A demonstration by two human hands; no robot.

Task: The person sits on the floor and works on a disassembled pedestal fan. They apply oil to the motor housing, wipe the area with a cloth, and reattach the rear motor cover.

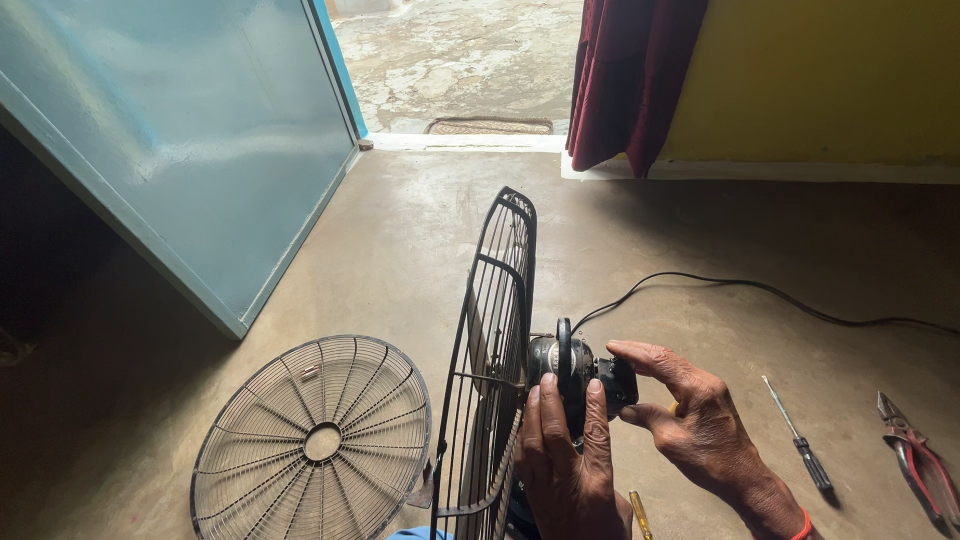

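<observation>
Black round fan motor (pixel 562 368) sits lower centre, axis pointing right, my left hand (pixel 566 462) gripping beneath, right hand (pixel 690 420) pinching its rear.

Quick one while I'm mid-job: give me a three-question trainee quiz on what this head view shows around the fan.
1. True or false: the detached round grille stands upright against the blue door.
2. Which tool lies furthest to the person's right on the floor? A) black-handled screwdriver B) red-handled pliers C) yellow-handled tool
3. What do the left hand and the right hand grip behind the upright grille?

Key
1. False: it lies flat on the floor.
2. B.
3. The black fan motor, left hand around its body, right hand at its rear end, where the black cable trails off.
</observation>
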